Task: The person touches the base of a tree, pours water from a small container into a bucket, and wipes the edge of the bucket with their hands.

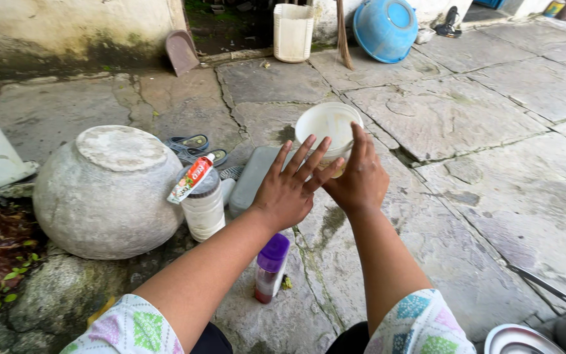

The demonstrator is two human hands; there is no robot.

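The right hand (360,178) gripped the near rim of a white bowl (329,124), thumb up over the edge, holding it off the stone floor (466,118), probably tilted so its pale inside faced the person. The left hand (287,190) held nothing: it was spread wide, fingers (301,156) fanned toward the bowl's near side, just beside the right hand, likely to steady or catch. Below the forearms a purple-capped bottle (270,267) stood upright on the floor. Left of the hands a white jar (203,206) carried a tube (191,178) laid across its lid, next to a grey container (251,178) and a round stone pot (107,190). Sandals (194,147) lay behind; a blue basin (386,27) leaned against the far wall
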